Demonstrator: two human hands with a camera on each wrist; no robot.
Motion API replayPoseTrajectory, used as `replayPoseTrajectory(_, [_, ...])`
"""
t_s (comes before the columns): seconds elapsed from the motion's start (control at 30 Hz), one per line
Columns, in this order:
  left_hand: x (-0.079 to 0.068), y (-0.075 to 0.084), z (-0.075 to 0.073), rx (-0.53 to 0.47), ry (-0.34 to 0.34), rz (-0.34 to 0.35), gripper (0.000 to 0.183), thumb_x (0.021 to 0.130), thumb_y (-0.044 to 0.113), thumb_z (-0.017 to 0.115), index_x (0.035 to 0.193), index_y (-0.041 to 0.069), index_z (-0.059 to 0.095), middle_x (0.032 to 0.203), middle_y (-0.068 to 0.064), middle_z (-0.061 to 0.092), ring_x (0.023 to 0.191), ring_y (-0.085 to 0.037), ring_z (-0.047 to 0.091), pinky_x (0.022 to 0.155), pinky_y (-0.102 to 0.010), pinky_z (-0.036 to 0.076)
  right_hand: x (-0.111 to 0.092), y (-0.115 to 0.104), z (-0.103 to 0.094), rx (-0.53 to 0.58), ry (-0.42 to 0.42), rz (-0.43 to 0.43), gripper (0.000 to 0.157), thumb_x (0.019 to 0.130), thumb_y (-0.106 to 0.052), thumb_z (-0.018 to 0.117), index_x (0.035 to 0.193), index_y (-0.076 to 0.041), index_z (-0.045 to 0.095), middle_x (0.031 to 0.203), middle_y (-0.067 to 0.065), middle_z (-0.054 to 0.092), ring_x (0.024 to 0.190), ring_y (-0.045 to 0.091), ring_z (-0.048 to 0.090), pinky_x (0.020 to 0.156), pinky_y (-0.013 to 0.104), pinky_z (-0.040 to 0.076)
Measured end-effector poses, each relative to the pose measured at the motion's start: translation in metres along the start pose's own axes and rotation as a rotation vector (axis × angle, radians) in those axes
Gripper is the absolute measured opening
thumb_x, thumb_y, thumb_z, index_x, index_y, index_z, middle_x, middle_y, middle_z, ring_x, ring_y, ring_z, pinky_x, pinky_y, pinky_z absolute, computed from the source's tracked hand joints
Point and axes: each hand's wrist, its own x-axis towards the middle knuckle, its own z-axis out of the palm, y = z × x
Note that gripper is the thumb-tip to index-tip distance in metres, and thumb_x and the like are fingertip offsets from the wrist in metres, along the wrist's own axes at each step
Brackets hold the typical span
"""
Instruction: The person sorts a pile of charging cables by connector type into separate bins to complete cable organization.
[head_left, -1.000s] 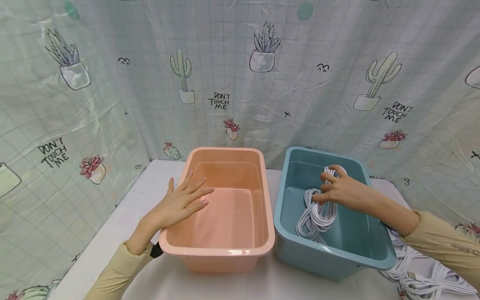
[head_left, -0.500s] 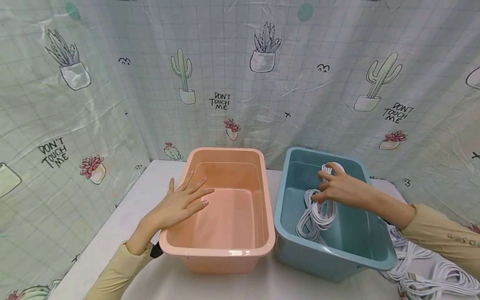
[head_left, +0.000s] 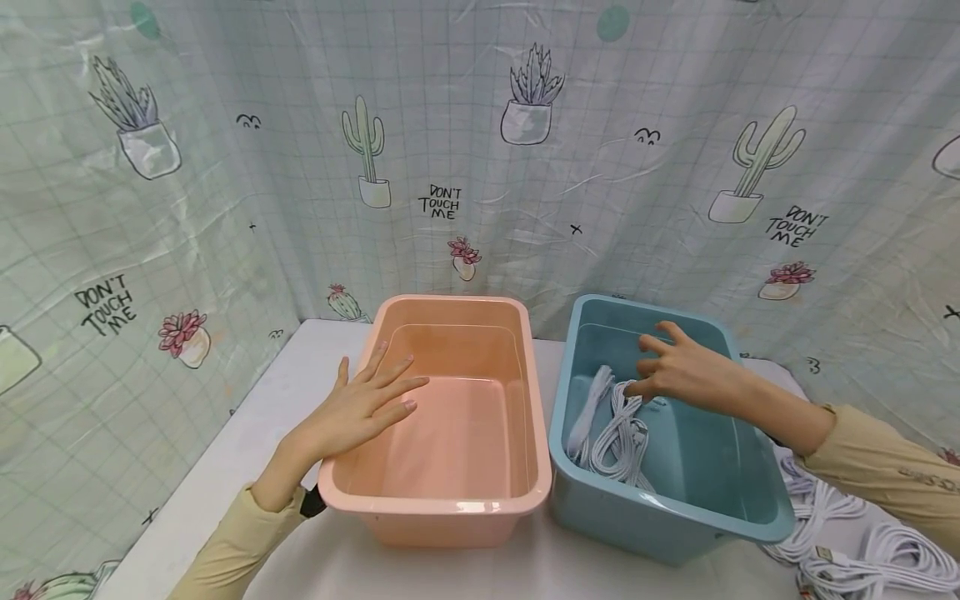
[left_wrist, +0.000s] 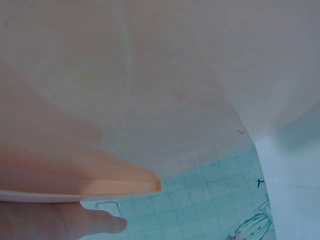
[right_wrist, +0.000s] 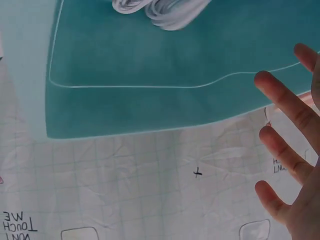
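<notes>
Grey-green curtain (head_left: 300, 167): hung behind the desk (head_left: 420, 575).
Blue bin (head_left: 637, 517): set toward the desk's right edge.
Pink bin (head_left: 442, 529): placed to its left.
Outer cables (head_left: 847, 573): heaped by the blue bin's right wall.
Right hand (head_left: 693, 375): held over the blue bin, fingers parted, nothing gripped.
Left hand (head_left: 360, 412): held across the pink bin's left rim, fingers spread, nothing grasped.
Bundled cables (head_left: 617, 446): laid inside the blue bin, by its left wall.

- Head: from above the near side, facing far and down, wide over the peach tub (head_left: 457, 442) and blue tub (head_left: 637, 521).
- Left wrist: very near the peach tub, cactus-print curtain (head_left: 480, 158) beyond.
- Right wrist: close over the blue tub (curtain lettering upside down), sharing its white cables (right_wrist: 172, 16) with the head view.
</notes>
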Motion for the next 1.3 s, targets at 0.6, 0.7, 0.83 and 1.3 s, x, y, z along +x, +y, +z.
replayPoseTrajectory(0.6, [0.0,0.002,0.001,-0.02,-0.016,-0.004,0.042,0.092,0.048,0.038,0.13,0.033,0.045,0.146,0.0,0.028,0.139,-0.032,0.001,0.099,-0.068,-0.005,-0.027,-0.013,-0.008,0.119,0.145,0.18,0.048,0.087,-0.053,0.021,0.087,-0.036,0.066,0.072,-0.017,0.06,0.082,0.013,0.049,0.074,0.049,0.038])
replayPoseTrajectory(0.7, [0.0,0.002,0.001,-0.021,-0.016,-0.005,0.043,0.092,0.048,0.038,0.13,0.032,0.045,0.146,-0.001,0.029,0.139,-0.032,0.001,0.099,-0.068,-0.005,-0.034,-0.015,-0.012,0.161,0.157,0.241,0.033,0.086,-0.051,0.038,0.089,-0.034,0.067,0.077,-0.017,0.063,0.085,0.013,0.05,0.074,0.048,0.038])
replayPoseTrajectory(0.83, [0.001,0.002,0.0,-0.022,-0.015,-0.006,0.043,0.091,0.048,0.039,0.13,0.032,0.045,0.146,-0.001,0.029,0.139,-0.032,0.0,0.099,-0.068,-0.005,-0.042,-0.015,-0.016,0.217,0.225,0.302,0.025,0.084,-0.047,0.049,0.093,-0.033,0.067,0.082,-0.015,0.065,0.086,0.013,0.048,0.073,0.044,0.034])
replayPoseTrajectory(1.3, [0.002,0.001,0.0,0.003,-0.001,0.007,0.042,0.092,0.048,0.038,0.129,0.032,0.047,0.145,-0.002,0.03,0.139,-0.033,0.001,0.099,-0.068,-0.005,-0.075,-0.02,-0.036,0.35,0.195,0.578,0.034,0.071,-0.023,0.071,0.103,-0.032,0.064,0.093,-0.002,0.065,0.097,0.019,0.043,0.076,0.05,0.029])
